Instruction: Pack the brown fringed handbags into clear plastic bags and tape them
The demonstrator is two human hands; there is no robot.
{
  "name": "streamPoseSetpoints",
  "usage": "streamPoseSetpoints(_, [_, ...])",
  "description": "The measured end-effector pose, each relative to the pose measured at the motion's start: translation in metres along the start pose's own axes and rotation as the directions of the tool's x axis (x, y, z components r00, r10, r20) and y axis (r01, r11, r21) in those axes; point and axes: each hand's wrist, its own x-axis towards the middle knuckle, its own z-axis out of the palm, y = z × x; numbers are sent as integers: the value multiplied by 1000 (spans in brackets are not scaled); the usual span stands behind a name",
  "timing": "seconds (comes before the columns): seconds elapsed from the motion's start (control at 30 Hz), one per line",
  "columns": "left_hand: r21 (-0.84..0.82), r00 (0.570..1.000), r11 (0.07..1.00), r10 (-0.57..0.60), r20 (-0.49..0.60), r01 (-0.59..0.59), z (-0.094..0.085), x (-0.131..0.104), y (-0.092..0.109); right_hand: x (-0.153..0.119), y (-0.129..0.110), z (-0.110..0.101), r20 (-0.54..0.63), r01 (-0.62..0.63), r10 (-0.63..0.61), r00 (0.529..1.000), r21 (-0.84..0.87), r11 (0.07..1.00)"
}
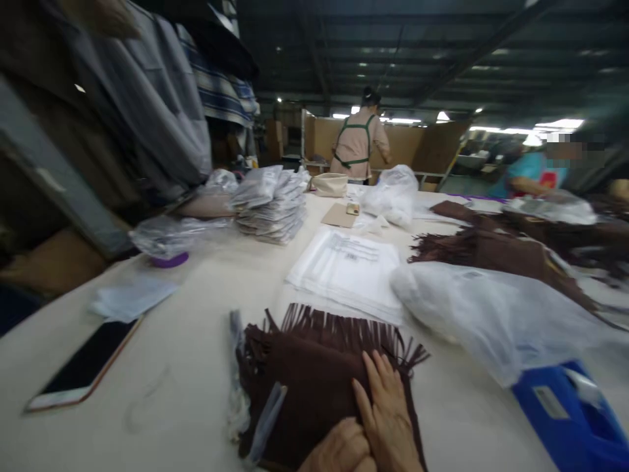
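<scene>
In front of me on the pale table lies a dark brown fringed piece, suede-like [314,373], its fringe pointing away from me. My right hand [386,410] rests flat on its right side with the fingers stretched out. Close beside it, my left hand [341,449] is curled closed at the near edge; what it holds, if anything, is hidden. A greyish plastic-wrapped strip [268,419] lies across the left part of the brown piece. Another wrapped, blurred strip [237,373] runs along its left edge.
Flat white plastic bags [348,269] lie beyond, near a stack of bagged items [270,203]. A phone [88,364] is at left. At right are a clear bag [491,308], a blue box [565,413] and more brown fringed pieces [501,252]. Two people stand farther back.
</scene>
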Motion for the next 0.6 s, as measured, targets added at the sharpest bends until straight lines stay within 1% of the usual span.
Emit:
streamPoseSetpoints(0.03, [11,999,1000,-28,35,27,-11,4,-7,-2,6,9,-74,48,-49,996,-15,999])
streamPoseSetpoints(0.07, [58,997,996,-66,46,64,-24,6,-14,-4,12,16,-116,83,-85,990,-25,996])
streamPoseSetpoints(0.1, [133,992,986,-108,59,100,-38,9,-21,-4,16,21,-132,105,-108,985,-29,994])
streamPoseSetpoints(0.13, [216,983,969,-145,110,119,-51,10,-28,-5,20,23,-121,123,-125,985,-30,992])
streamPoseSetpoints(0.17, [286,964,951,-181,196,120,-64,12,-35,-5,23,22,-88,137,-139,986,-27,990])
streamPoseSetpoints(0.2, [332,934,937,-209,291,107,-75,14,-41,-5,25,19,-46,153,-154,987,-24,988])
streamPoseSetpoints(0.27, [358,857,932,-233,459,61,-92,16,-49,-4,30,11,34,193,-193,981,-16,981])
streamPoseSetpoints(0.3, [361,828,931,-244,505,54,-98,17,-51,-3,32,8,57,209,-208,976,-16,978])
streamPoseSetpoints(0.33, [366,809,928,-262,526,63,-105,16,-51,-2,34,5,71,222,-220,973,-18,975])
streamPoseSetpoints(0.37, [368,795,927,-280,537,78,-111,14,-49,-2,36,4,80,231,-229,970,-21,973])
streamPoseSetpoints(0.43, [393,784,911,-336,522,128,-128,3,-40,-1,38,5,87,233,-229,969,-30,972])
streamPoseSetpoints(0.5, [489,768,843,-461,444,223,-148,-14,-28,-1,39,8,86,217,-214,973,-33,976])
streamPoseSetpoints(0.53, [552,740,784,-546,392,285,-159,-23,-23,-2,39,10,84,212,-209,974,-32,977])
streamPoseSetpoints(0.57, [601,689,718,-634,353,352,-167,-29,-21,-2,39,11,85,212,-209,974,-28,977])
streamPoseSetpoints(0.6, [628,611,654,-717,335,423,-174,-34,-21,-2,39,12,86,214,-211,974,-21,977])
